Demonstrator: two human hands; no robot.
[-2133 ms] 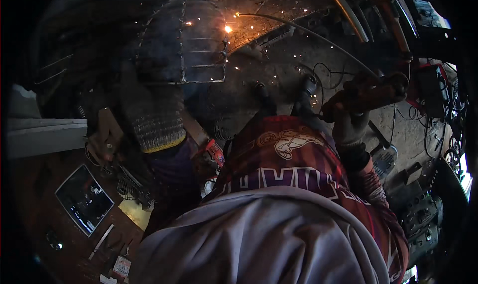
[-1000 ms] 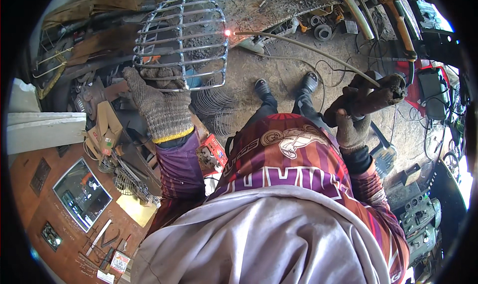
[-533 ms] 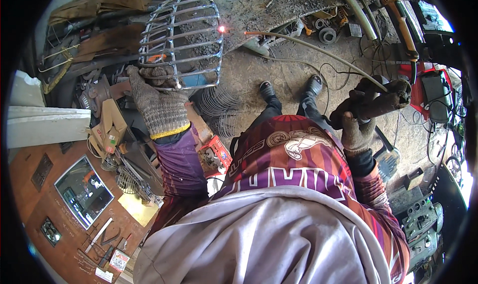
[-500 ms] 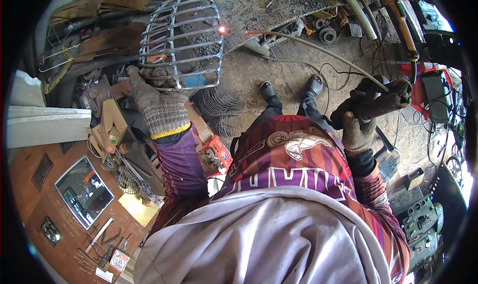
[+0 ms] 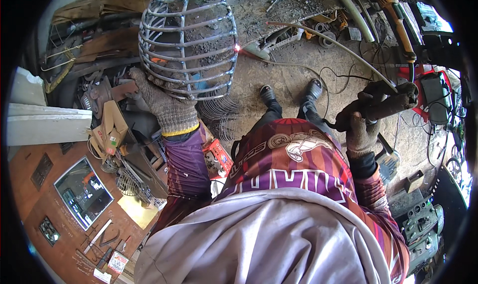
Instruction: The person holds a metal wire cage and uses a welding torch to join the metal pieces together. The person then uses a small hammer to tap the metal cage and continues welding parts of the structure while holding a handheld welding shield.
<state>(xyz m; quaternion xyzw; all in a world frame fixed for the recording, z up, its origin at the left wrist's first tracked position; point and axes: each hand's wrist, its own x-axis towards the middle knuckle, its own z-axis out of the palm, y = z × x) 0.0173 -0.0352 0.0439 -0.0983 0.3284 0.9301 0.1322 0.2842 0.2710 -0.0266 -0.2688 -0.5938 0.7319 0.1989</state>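
Observation:
My left hand (image 5: 172,107), in a grey knitted glove with a yellow cuff, is closed on the near end of a wire cage (image 5: 183,45) of welded metal rods; its fingers are partly hidden behind the bars. A spot on the cage's right rim glows red (image 5: 237,48). In a dark, worn glove, my right hand (image 5: 359,129) grips a welding electrode holder (image 5: 391,106). From its jaws a long welding electrode (image 5: 348,51) reaches left, curving slightly. The electrode's tip has a faint orange glow and stands apart from the cage.
Coiled wire rings (image 5: 216,107) and a red box (image 5: 217,159) lie by my left forearm. An angle grinder (image 5: 396,15) is at the far right, near a red and grey machine (image 5: 437,97). Cables (image 5: 323,79) cross the floor ahead of my feet. A brown board (image 5: 45,184) stands left.
The cage has tilted and shifted right, its hot spot moving lower and to the right. The electrode's tip has moved right and slightly away, and its glow has dimmed.

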